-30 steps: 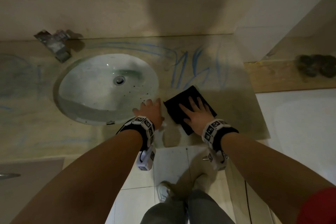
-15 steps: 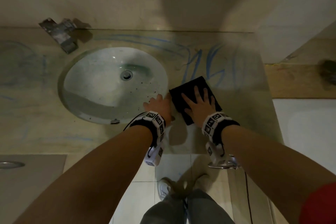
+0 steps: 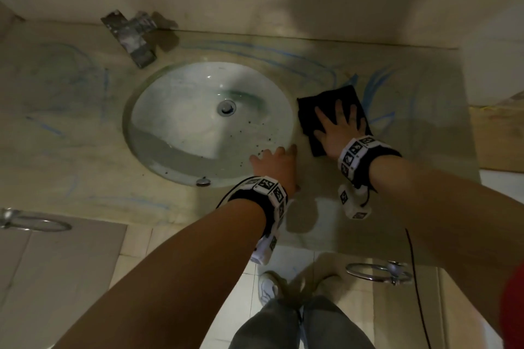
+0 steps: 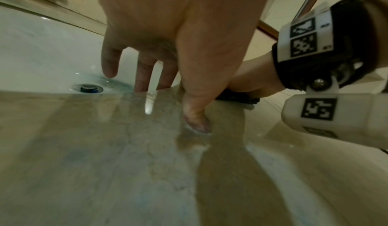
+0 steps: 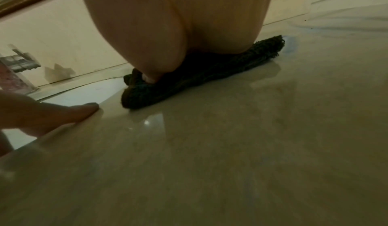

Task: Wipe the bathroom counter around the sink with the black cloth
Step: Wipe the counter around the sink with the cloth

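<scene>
A folded black cloth (image 3: 320,110) lies flat on the beige counter (image 3: 411,150), just right of the oval white sink (image 3: 184,133). My right hand (image 3: 338,127) presses down on it with fingers spread and straight. In the right wrist view the cloth (image 5: 189,81) is squashed under the palm. My left hand (image 3: 276,163) rests flat on the counter at the sink's front right rim, fingers reaching over the edge; its thumb (image 4: 197,113) touches the stone. Blue streaks (image 3: 377,88) mark the counter beyond the cloth.
A grey faucet (image 3: 130,34) stands at the back left of the sink, against the wall. Fainter blue marks (image 3: 85,65) cover the counter left of the basin. Metal towel rings (image 3: 380,272) hang below the front edge. My feet stand on pale floor tiles.
My right hand has pushed the cloth away from me, toward the blue streaks at the back. The left hand stays near the sink rim. The camera has tilted down.
</scene>
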`<state>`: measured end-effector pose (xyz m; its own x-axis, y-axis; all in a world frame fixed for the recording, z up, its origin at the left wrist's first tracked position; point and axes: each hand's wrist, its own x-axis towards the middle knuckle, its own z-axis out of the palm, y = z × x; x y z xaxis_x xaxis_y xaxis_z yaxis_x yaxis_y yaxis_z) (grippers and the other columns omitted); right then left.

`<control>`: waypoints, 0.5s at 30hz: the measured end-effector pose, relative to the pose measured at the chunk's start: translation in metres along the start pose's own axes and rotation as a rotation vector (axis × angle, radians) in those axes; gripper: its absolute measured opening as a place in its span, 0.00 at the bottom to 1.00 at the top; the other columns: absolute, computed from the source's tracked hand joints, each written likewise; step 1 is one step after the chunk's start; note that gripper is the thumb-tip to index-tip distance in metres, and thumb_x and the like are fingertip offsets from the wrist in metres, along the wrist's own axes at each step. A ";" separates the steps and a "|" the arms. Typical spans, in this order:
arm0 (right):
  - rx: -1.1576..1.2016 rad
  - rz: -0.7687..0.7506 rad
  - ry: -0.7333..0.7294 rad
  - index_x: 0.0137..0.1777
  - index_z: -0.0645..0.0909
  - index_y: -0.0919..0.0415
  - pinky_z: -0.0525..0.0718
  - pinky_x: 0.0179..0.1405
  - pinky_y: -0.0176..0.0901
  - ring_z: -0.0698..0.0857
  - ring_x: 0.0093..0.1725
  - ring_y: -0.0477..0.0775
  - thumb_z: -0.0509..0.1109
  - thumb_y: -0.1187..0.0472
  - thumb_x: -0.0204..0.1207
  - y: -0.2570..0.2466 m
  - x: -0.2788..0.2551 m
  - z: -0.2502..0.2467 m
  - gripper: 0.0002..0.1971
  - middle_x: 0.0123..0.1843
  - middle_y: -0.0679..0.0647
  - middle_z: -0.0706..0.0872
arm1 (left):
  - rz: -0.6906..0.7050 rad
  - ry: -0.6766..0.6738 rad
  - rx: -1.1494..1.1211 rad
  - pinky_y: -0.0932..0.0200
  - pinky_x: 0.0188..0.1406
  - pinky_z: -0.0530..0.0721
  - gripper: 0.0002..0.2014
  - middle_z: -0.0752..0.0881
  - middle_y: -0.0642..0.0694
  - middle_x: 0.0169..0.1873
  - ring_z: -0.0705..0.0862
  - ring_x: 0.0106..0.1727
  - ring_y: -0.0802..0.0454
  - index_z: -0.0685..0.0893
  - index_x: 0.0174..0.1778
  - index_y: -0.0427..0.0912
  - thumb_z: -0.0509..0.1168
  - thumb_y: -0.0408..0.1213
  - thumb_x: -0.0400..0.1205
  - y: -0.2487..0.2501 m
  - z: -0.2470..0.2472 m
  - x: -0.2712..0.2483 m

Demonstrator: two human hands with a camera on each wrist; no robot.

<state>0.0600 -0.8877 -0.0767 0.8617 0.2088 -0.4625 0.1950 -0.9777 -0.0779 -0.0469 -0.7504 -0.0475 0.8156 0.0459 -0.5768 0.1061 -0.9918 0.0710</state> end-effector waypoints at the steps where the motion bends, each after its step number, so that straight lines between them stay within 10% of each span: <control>1: -0.002 -0.004 0.012 0.83 0.40 0.34 0.42 0.81 0.68 0.37 0.84 0.67 0.49 0.38 0.85 0.001 0.001 0.000 0.30 0.87 0.53 0.36 | 0.002 0.005 -0.004 0.31 0.67 0.67 0.51 0.71 0.43 0.72 0.71 0.71 0.36 0.50 0.85 0.53 0.73 0.57 0.73 -0.001 0.001 0.000; 15: -0.033 -0.058 0.041 0.84 0.42 0.37 0.44 0.82 0.67 0.38 0.85 0.66 0.48 0.40 0.85 0.020 -0.060 0.028 0.30 0.87 0.53 0.38 | -0.054 -0.026 0.058 0.27 0.65 0.68 0.48 0.75 0.44 0.70 0.71 0.71 0.35 0.54 0.82 0.54 0.73 0.59 0.70 0.009 -0.003 -0.002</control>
<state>-0.0010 -0.9200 -0.0757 0.8669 0.2666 -0.4212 0.2601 -0.9627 -0.0741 -0.0453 -0.7591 -0.0430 0.7943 0.0968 -0.5998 0.1153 -0.9933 -0.0076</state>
